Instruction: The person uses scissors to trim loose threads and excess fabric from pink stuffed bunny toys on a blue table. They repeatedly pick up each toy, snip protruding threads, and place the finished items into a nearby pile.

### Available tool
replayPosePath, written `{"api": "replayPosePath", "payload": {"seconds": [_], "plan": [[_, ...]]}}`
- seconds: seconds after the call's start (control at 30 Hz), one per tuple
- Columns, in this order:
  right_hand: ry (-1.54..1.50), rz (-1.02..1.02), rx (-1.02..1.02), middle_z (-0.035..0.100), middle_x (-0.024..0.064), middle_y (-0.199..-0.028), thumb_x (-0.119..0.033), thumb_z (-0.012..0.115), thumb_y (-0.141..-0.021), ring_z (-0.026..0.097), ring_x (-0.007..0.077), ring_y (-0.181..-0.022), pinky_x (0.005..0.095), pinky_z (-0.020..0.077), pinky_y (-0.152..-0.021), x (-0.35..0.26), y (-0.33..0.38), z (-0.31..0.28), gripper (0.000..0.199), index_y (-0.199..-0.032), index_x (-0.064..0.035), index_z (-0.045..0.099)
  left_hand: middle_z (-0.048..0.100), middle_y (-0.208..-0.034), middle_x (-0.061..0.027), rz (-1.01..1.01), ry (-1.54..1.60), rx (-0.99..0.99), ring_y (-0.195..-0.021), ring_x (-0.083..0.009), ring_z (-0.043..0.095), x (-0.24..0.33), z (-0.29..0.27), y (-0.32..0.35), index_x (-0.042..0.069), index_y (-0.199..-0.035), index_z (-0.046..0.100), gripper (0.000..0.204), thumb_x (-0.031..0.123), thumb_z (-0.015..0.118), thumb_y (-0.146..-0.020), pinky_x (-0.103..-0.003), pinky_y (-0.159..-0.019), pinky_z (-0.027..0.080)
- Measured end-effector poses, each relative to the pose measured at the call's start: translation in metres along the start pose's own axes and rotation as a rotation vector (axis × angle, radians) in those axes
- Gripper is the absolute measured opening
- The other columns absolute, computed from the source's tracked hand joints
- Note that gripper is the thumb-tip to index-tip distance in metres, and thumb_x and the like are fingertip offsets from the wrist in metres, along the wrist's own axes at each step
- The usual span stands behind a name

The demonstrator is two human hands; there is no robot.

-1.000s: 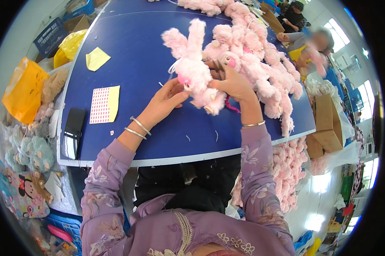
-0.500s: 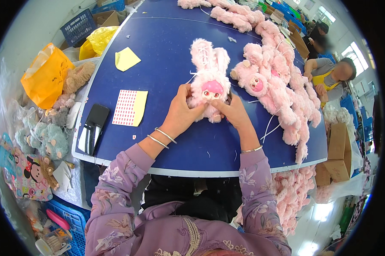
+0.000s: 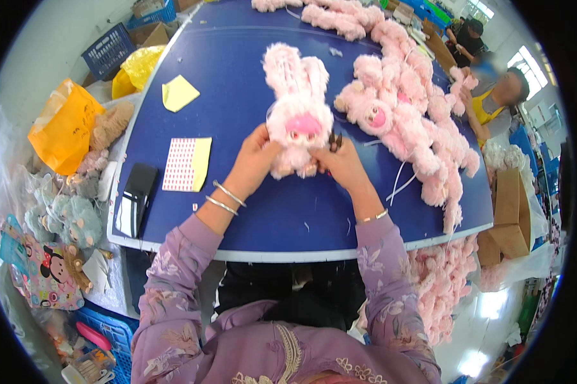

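A fluffy pink plush doll [image 3: 298,121] with long rabbit ears and a pink patch above its eyes is held upright over the blue table, facing me. My left hand [image 3: 257,157] is closed on the doll's left side, thumb in front. On the other side my right hand [image 3: 343,161] grips the doll's lower body. Dark pronged tips of a small tool [image 3: 335,142] poke out of my right hand; the rest of it is hidden.
A heap of pink plush dolls [image 3: 407,109] covers the table's right side. A sticker sheet [image 3: 181,164], a yellow paper [image 3: 179,93] and a black phone [image 3: 135,198] lie on the left. Across the heap, a co-worker [image 3: 493,105] handles pink plush. A cardboard box [image 3: 511,208] stands right.
Both hands have shifted slightly left and up in the picture with the doll, which sits a little higher and closer. The co-worker's hand now holds up a piece of pink plush.
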State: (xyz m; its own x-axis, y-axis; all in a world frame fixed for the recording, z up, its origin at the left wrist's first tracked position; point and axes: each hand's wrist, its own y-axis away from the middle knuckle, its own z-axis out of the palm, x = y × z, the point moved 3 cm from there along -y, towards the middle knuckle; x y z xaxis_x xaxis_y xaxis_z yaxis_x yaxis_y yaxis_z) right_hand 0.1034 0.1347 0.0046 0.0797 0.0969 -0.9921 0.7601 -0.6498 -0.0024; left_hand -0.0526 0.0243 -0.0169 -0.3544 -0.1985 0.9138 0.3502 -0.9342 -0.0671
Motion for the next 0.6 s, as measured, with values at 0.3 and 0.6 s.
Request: {"api": "replayPosePath", "payload": {"seconds": [0.3, 0.6], "plan": [[-0.072, 0.002, 0.116, 0.052, -0.0042, -0.062, -0.027, 0.073, -0.084, 0.045, 0.0027, -0.053, 0.0204, 0.0321, -0.045, -0.006, 0.001, 0.010, 0.027, -0.077, -0.0048, 0.061, 0.066, -0.102, -0.0091, -0.345, 0.075, 0.052, -0.084, -0.0169, 0.068, 0.007, 0.004, 0.009, 0.002, -0.120, 0.053, 0.037, 0.029, 0.049, -0.095, -0.028, -0.055, 0.058], [-0.133, -0.048, 0.110, 0.055, -0.0040, -0.065, -0.026, 0.072, -0.086, 0.047, 0.0024, -0.058, 0.0209, 0.0353, -0.050, -0.005, 0.001, 0.011, 0.025, -0.078, -0.0042, 0.062, 0.065, -0.107, -0.0099, -0.327, -0.006, -0.051, -0.090, -0.0187, 0.068, 0.010, 0.012, 0.011, 0.001, -0.123, 0.053, 0.044, 0.035, 0.053, -0.094, -0.031, -0.064, 0.059]]}}
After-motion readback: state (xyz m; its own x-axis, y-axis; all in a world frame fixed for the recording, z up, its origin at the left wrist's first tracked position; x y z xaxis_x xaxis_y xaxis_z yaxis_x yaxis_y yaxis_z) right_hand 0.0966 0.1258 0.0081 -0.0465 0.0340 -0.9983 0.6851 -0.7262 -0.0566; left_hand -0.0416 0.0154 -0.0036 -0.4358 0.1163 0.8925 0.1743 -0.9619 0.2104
